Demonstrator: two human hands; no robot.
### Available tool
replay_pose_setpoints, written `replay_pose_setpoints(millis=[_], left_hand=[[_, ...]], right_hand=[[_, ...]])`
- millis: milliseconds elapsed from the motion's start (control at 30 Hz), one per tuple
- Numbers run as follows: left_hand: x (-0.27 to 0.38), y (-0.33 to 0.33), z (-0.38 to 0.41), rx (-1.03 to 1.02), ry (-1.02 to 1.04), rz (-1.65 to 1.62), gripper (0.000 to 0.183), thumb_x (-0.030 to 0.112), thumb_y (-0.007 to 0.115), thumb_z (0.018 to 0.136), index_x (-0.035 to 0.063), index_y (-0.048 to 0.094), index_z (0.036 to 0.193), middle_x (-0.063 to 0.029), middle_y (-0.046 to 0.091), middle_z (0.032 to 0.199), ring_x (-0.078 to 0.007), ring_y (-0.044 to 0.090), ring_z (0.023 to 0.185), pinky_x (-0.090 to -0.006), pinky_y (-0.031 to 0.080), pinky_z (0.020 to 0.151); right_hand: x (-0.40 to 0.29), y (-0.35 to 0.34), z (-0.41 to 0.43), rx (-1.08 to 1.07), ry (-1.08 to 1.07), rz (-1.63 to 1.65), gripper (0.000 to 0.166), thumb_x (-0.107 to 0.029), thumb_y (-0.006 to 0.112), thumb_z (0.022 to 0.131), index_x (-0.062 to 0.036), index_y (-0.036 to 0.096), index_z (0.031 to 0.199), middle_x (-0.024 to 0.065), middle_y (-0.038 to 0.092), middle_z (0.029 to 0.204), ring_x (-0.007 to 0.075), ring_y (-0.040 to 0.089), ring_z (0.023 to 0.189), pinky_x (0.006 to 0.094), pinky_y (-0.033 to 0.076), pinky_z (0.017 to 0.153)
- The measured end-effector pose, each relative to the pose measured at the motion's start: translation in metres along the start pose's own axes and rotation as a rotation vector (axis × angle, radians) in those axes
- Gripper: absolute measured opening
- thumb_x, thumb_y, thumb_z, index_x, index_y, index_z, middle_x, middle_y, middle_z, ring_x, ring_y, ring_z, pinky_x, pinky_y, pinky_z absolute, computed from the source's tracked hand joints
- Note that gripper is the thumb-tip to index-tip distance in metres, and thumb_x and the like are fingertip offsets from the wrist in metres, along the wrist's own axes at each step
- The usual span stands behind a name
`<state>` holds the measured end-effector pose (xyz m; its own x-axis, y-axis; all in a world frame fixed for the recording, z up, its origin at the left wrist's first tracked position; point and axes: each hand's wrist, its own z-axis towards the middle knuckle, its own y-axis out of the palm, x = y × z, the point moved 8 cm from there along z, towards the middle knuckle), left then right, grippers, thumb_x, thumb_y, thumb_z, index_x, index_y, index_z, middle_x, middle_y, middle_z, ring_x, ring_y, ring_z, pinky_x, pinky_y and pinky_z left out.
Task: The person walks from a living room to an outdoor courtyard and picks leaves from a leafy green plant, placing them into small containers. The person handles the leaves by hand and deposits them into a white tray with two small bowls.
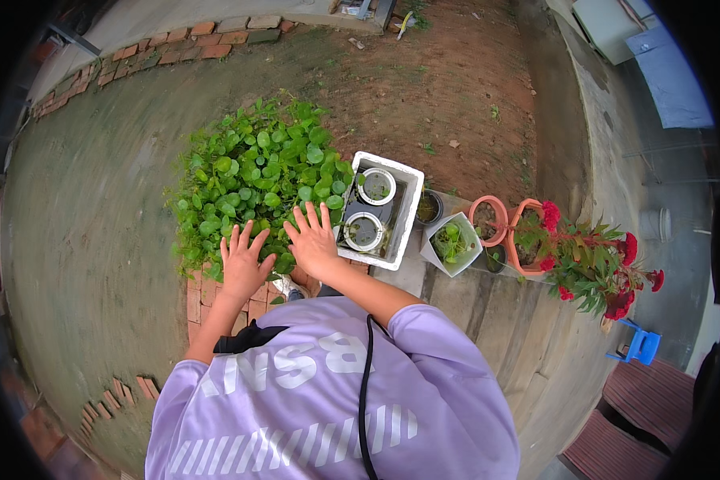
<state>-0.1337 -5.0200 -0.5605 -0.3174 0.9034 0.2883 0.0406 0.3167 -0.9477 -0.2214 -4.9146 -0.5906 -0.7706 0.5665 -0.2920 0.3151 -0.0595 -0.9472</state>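
Observation:
A dense clump of round-leaved green plants (258,162) spreads before me. Over its near edge my left hand (243,258) is held with fingers spread and nothing in it. My right hand (313,240), also spread and empty, lies to its right at the leaves beside a white foam box (411,216). Whether the palms touch the leaves I cannot tell. Dark water fills the box, where two round white-rimmed pots (377,186) stand one behind the other with a few small leaves in them.
Right of the box stand a dark pot (429,207), a white square planter (471,246), a terracotta-coloured pot (497,221) and an orange planter (531,267) beside red cockscomb flowers (621,305). Red paving bricks (195,300) lie beneath my arms. A blue stool (643,345) is far right.

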Motion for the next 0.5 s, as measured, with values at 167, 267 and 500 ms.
replay_pose_setpoints(millis=[167,267,500], left_hand=[[-0.006,-0.006,-0.013,-0.02,0.007,-0.033,0.052,0.036,0.068,0.084,0.019,0.058,0.132,-0.0164,0.042,0.147,-0.0414,0.035,0.137,-0.0596,0.021,0.113],[-0.009,-0.002,-0.019,-0.088,-0.004,-0.079,0.057,0.037,0.067,0.084,0.0216,0.052,0.137,-0.017,0.04,0.148,-0.0427,0.037,0.135,-0.0605,0.026,0.11],[-0.012,-0.005,-0.032,-0.062,0.0,-0.148,0.054,0.035,0.067,0.085,0.0191,0.054,0.135,-0.0173,0.042,0.146,-0.0439,0.037,0.134,-0.0592,0.028,0.109]], right_hand=[[0.009,-0.005,-0.02,0.018,0.012,0.098,0.048,-0.029,0.067,0.085,-0.0153,0.058,0.13,0.0147,0.042,0.146,0.0383,0.028,0.141,0.0575,0.01,0.116],[0.019,-0.004,-0.025,0.06,0.031,0.129,0.048,-0.028,0.069,0.083,-0.0156,0.059,0.129,0.0159,0.043,0.145,0.0397,0.028,0.14,0.0588,0.011,0.115],[0.012,0.001,-0.032,-0.004,0.011,0.103,0.047,-0.028,0.07,0.083,-0.0141,0.06,0.127,0.0155,0.044,0.144,0.0394,0.028,0.14,0.0593,0.014,0.114]])
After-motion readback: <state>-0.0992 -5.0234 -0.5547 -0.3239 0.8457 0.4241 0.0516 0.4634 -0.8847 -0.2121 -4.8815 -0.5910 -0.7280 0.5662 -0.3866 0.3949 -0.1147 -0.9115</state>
